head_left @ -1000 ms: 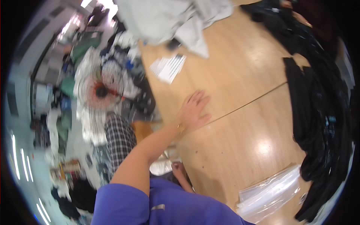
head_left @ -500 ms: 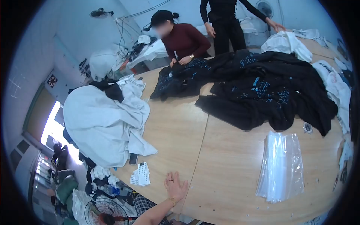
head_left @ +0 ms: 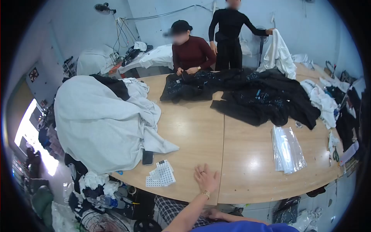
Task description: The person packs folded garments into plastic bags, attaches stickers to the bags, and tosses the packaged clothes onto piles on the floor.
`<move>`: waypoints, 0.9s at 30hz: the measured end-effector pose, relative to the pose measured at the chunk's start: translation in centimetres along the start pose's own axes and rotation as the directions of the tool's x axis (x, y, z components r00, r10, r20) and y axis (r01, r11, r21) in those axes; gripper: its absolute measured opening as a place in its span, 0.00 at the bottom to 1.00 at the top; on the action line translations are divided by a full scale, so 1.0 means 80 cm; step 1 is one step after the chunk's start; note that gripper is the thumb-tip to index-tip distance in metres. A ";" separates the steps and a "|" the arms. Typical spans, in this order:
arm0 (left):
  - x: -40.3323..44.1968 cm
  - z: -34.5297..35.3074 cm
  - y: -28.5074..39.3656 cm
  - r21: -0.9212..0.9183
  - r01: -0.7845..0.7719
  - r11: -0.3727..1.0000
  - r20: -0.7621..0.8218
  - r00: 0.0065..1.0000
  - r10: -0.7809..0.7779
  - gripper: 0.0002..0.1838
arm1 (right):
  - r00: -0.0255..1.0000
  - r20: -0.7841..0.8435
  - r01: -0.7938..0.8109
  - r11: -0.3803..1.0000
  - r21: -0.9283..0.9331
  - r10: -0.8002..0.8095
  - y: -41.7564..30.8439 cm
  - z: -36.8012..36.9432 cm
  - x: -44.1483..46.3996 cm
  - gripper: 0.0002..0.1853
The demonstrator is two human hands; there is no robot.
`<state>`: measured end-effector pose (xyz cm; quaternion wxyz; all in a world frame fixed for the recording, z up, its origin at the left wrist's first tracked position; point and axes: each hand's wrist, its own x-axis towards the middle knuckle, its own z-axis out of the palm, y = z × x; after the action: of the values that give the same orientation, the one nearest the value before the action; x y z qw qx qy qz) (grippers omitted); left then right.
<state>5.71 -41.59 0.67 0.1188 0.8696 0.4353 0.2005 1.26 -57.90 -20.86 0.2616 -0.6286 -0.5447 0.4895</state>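
Observation:
My left hand (head_left: 206, 178) lies flat on the wooden table (head_left: 193, 135), palm down with fingers spread, near the seam and holding nothing. A ring and a bracelet show on it. Below the table edge, my right hand (head_left: 211, 214) rests by the checkered cloth over my lap; its fingers are too unclear to read. Left of my left hand are sheets of small printed stickers (head_left: 161, 174) and a dark phone (head_left: 147, 157). A stack of clear plastic bags (head_left: 286, 150) lies to the right.
A big heap of white fabric (head_left: 104, 120) covers the table's left side. Black printed garments (head_left: 262, 96) spread across the back. Behind them one co-worker (head_left: 193, 54) handles black cloth; another (head_left: 230, 34) lifts white cloth (head_left: 278, 56). Scissors (head_left: 335, 156) lie far right; a fan (head_left: 102, 222) stands below.
The view has shifted, and my right hand and lap now show. The standing co-worker has raised the white cloth off the table. My left hand stays flat on the table.

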 end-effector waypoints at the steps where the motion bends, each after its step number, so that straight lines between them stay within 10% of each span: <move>1: -0.008 -0.002 -0.002 -0.029 -0.011 1.000 0.015 1.000 0.012 0.40 | 0.999 0.006 -0.052 0.999 -0.007 0.052 -0.003 -0.010 -0.011 0.24; 8: -0.009 -0.022 -0.018 -0.142 -0.099 0.985 0.168 0.978 0.122 0.41 | 0.828 -0.316 -0.547 0.793 -0.269 0.464 -0.076 -0.098 -0.147 0.23; 10: -0.010 -0.034 -0.024 -0.143 -0.143 0.979 0.213 0.962 0.172 0.42 | 0.594 -0.543 -0.525 0.797 0.298 0.594 -0.135 -0.121 -0.198 0.17; 12: -0.013 -0.038 -0.032 -0.154 -0.192 0.969 0.219 0.950 0.223 0.41 | 0.432 -0.485 -0.140 0.588 0.797 0.760 -0.076 -0.128 -0.244 0.18; 15: -0.011 -0.038 -0.048 -0.177 -0.268 0.947 0.180 0.937 0.299 0.41 | 0.439 -0.387 0.552 0.097 0.828 0.811 -0.067 -0.162 -0.273 0.23; 18: -0.009 -0.040 -0.066 -0.203 -0.321 0.925 0.210 0.908 0.361 0.41 | 0.188 -0.258 0.575 0.107 0.811 0.948 -0.059 -0.187 -0.243 0.27; 22: 0.001 -0.042 -0.088 -0.318 -0.333 0.888 0.244 0.876 0.416 0.42 | -0.522 -0.371 0.421 0.610 0.671 0.768 -0.053 -0.202 -0.157 0.44; 25: 0.022 -0.030 -0.105 -0.282 -0.407 0.869 0.187 0.865 0.465 0.38 | -0.597 -0.245 0.385 0.541 0.748 0.764 -0.154 -0.204 -0.133 0.43; 27: 0.076 -0.080 -0.106 -0.571 -0.220 0.791 0.143 0.922 0.360 0.42 | -0.628 -0.230 0.376 0.549 0.747 0.744 -0.148 -0.208 -0.132 0.42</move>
<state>0.12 -31.47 4.61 0.3809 0.8741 0.2026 0.2233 11.98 -61.26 -0.80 0.5724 -0.6770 0.4462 -0.1222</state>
